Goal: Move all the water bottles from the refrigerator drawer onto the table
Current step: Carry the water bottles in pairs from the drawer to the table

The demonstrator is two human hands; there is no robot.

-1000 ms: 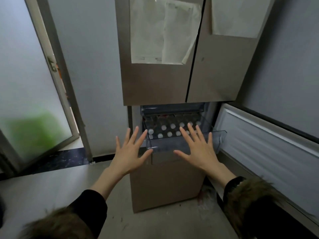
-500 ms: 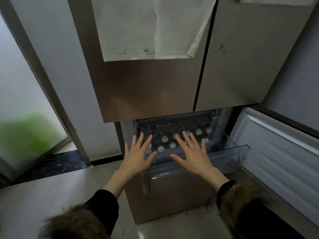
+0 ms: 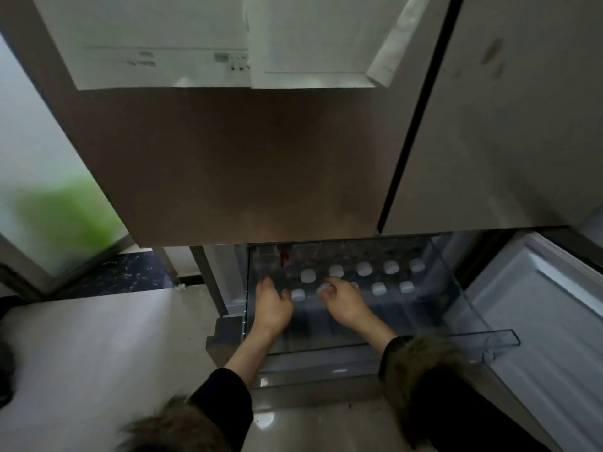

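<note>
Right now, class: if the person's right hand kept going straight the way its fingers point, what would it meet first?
The right hand points into the open drawer. Its fingertips are already at a white bottle cap, so that bottle likely comes first, then the back row of bottles. Blur hides whether they touch.

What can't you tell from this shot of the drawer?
- Bottle count: head view, the fridge door hides the back of the drawer.
- Left hand grip: fingers blurred among bottles.
- Right hand: fingertips cover a cap; hold unclear.
- Table: not identifiable.
</note>
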